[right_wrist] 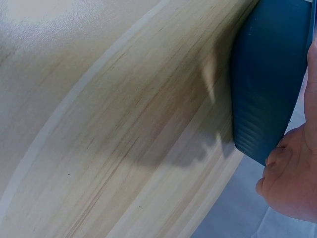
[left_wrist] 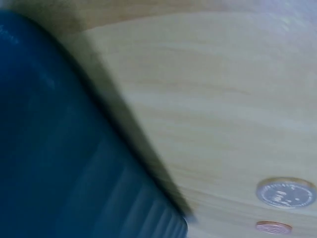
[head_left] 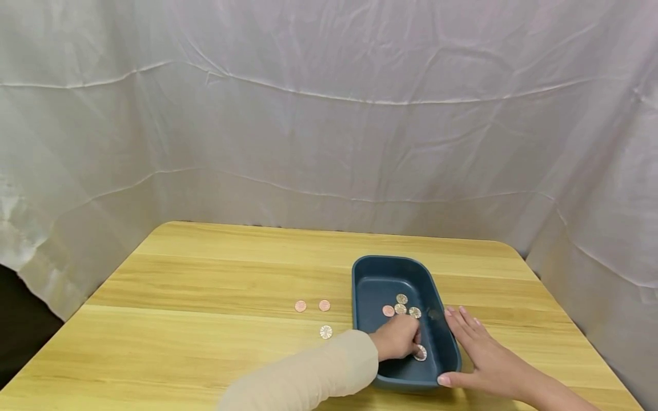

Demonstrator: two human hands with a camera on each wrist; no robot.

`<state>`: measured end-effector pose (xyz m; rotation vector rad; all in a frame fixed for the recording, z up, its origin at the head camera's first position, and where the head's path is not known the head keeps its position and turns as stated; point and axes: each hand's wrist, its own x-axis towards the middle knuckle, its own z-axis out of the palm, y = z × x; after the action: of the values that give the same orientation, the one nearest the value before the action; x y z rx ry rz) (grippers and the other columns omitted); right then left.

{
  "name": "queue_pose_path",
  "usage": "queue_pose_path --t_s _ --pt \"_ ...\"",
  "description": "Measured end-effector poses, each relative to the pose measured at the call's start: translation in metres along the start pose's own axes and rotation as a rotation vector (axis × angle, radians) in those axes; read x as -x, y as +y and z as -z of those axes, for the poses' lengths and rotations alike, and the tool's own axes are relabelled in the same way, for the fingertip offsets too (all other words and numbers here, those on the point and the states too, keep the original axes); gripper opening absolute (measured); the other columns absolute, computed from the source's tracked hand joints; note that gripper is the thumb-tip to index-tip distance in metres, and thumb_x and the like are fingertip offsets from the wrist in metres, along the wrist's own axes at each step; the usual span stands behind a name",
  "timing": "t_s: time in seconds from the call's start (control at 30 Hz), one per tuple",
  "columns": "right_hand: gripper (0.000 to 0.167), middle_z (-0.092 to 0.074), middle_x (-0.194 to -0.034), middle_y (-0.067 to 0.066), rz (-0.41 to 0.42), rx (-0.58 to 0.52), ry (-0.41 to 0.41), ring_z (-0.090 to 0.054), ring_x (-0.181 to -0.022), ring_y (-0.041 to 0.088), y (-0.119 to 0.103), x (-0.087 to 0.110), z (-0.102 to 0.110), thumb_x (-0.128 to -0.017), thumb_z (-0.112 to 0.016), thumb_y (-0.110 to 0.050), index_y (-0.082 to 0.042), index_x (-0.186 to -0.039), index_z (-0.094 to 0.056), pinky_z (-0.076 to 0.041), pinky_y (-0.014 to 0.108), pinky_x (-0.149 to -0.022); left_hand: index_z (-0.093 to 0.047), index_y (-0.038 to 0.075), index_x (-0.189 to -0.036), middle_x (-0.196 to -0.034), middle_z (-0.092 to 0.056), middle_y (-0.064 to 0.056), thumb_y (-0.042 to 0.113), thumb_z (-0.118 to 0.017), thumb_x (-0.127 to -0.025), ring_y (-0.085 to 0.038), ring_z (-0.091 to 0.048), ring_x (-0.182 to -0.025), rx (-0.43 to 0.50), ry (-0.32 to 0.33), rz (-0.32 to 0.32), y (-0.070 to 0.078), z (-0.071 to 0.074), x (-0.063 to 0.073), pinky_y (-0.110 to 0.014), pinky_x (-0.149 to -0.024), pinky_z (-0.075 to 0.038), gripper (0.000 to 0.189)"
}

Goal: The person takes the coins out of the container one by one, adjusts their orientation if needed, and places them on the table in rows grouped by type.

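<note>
A dark blue rectangular tray (head_left: 370,274) stands on the table right of the middle. My left hand (head_left: 397,337) reaches down inside it, fingers curled, pinching a silver-coloured coin (head_left: 420,353) near the tray's right side. Ahead of those fingers lie several more coins, among them a copper coin (head_left: 388,311) and a gold-coloured coin (head_left: 402,298). My right hand (head_left: 485,354) rests against the tray's right wall with fingers spread straight. The right wrist view shows part of that hand (right_wrist: 292,173) beside the tray's blue outer wall (right_wrist: 267,84).
Left of the tray, two copper coins (head_left: 300,306) and a two-tone coin (head_left: 326,332) lie on the wooden table (head_left: 205,337). Close to the left wrist camera are the two-tone coin (left_wrist: 286,193) and a copper coin (left_wrist: 274,227). Pale cloth (head_left: 329,142) hangs behind the table.
</note>
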<state>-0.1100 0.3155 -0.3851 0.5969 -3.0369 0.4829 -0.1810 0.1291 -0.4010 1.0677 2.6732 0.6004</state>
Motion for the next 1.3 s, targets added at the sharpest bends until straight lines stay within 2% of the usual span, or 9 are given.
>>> queue_pose_path --t_s 0.2,0.37,0.47,0.53,0.77,0.83,0.9,1.03,1.3 --pt "0.101 -0.028 -0.148 0.026 0.013 0.001 0.013 -0.003 -0.145 0.020 0.001 0.001 -0.001 -0.072 -0.069 -0.055 -0.001 -0.145 -0.023 0.016 -0.003 -0.095 -0.066 0.005 -0.060 -0.052 -0.062 -0.001 0.003 -0.062 -0.084 0.001 -0.044 -0.039 0.080 -0.008 -0.086 -0.009 0.012 0.009 -0.010 -0.043 -0.035 0.025" --pt "0.101 -0.027 -0.148 0.025 0.001 0.002 0.006 -0.005 -0.144 0.025 0.001 0.000 -0.001 -0.073 -0.069 -0.055 -0.002 -0.146 -0.022 0.017 -0.003 -0.094 -0.066 0.005 -0.059 -0.052 -0.063 0.000 0.003 -0.060 -0.086 0.002 -0.046 -0.039 0.125 -0.002 -0.050 -0.011 0.021 0.013 -0.010 -0.042 -0.036 0.027" --pt "0.101 -0.028 -0.148 0.025 0.008 0.012 0.011 0.001 -0.145 0.019 0.001 0.001 -0.001 -0.073 -0.069 -0.055 -0.002 -0.146 -0.023 0.017 -0.003 -0.094 -0.066 0.006 -0.060 -0.050 -0.060 0.002 0.007 -0.062 -0.086 0.002 -0.047 -0.040 0.177 0.019 -0.030 -0.012 0.026 0.014 -0.010 -0.044 -0.038 0.027" --pt "0.101 -0.028 -0.148 0.025 0.011 0.016 0.013 0.001 -0.145 0.018 0.001 0.001 -0.002 -0.073 -0.069 -0.055 -0.002 -0.145 -0.023 0.017 -0.003 -0.094 -0.066 0.005 -0.061 -0.050 -0.059 0.002 0.008 -0.063 -0.086 0.002 -0.047 -0.041 0.239 0.029 -0.024 -0.012 0.029 0.016 -0.010 -0.044 -0.040 0.025" --pt "0.100 -0.029 -0.148 0.024 0.009 0.027 0.015 -0.009 -0.144 0.027 0.001 0.001 -0.002 -0.073 -0.069 -0.055 -0.002 -0.145 -0.024 0.017 -0.002 -0.094 -0.068 0.003 -0.072 -0.058 -0.062 -0.001 0.006 -0.066 -0.084 0.000 -0.052 -0.046 0.469 0.075 0.002 -0.013 0.035 0.023 -0.013 -0.047 -0.045 0.012" --pt "0.100 -0.029 -0.148 0.024 0.011 0.030 0.015 -0.004 -0.145 0.021 0.001 0.001 -0.002 -0.073 -0.068 -0.055 -0.002 -0.145 -0.024 0.017 -0.002 -0.094 -0.069 0.002 -0.075 -0.062 -0.065 -0.002 0.006 -0.066 -0.084 -0.001 -0.054 -0.046 0.519 0.092 0.000 -0.014 0.037 0.025 -0.014 -0.047 -0.046 0.010" --pt "0.100 -0.029 -0.147 0.025 0.016 0.033 0.019 0.008 -0.144 0.010 0.001 0.001 -0.002 -0.073 -0.068 -0.055 -0.002 -0.145 -0.025 0.017 -0.002 -0.094 -0.070 0.002 -0.076 -0.065 -0.067 -0.003 0.007 -0.066 -0.084 0.000 -0.055 -0.047 0.549 0.119 -0.003 -0.015 0.038 0.028 -0.014 -0.048 -0.047 0.010" --pt "0.100 -0.031 -0.146 0.026 0.037 0.047 0.039 0.019 -0.131 -0.014 0.001 0.001 -0.002 -0.072 -0.069 -0.055 -0.001 -0.144 -0.026 0.017 -0.002 -0.095 -0.070 0.002 -0.074 -0.063 -0.068 -0.006 0.008 -0.066 -0.084 0.001 -0.054 -0.046 0.603 0.181 0.001 -0.020 0.040 0.034 -0.014 -0.048 -0.046 0.012" --pt "0.101 -0.032 -0.145 0.027 0.047 0.049 0.055 0.021 -0.125 -0.020 0.002 0.001 -0.002 -0.071 -0.070 -0.055 0.000 -0.144 -0.027 0.016 -0.002 -0.095 -0.067 -0.004 -0.074 -0.062 -0.064 -0.016 0.000 -0.063 -0.083 -0.003 -0.053 -0.047 0.753 0.257 0.013 -0.032 0.049 0.048 -0.015 -0.044 -0.044 0.010"
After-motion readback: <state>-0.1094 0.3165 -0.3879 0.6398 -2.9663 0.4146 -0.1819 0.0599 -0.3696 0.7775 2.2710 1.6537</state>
